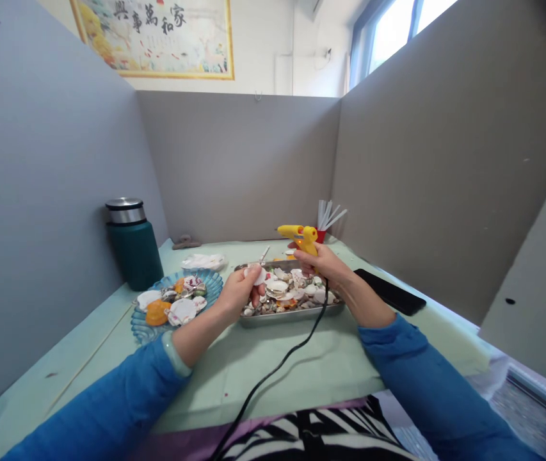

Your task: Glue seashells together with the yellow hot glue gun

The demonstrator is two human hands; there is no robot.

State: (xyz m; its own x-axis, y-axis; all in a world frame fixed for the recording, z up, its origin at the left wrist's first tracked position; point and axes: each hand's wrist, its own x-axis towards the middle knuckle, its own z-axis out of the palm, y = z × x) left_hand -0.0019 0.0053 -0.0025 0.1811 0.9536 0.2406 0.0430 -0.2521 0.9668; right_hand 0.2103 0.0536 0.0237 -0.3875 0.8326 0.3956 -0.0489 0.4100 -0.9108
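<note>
My right hand is wrapped around the handle of a yellow hot glue gun, whose nozzle points left. From its grip a black cord runs down to the table's front edge. Pinched in my left hand is a pale seashell, partly hidden by the fingers. Both hands are raised over a metal tray filled with many small shells. On the left, a blue scalloped glass plate holds white and orange shells.
A green flask stands at the left partition. Clear glue sticks rise from a red cup at the back. A black flat object lies on the right. White plastic sits behind the plate. Grey partitions enclose the table.
</note>
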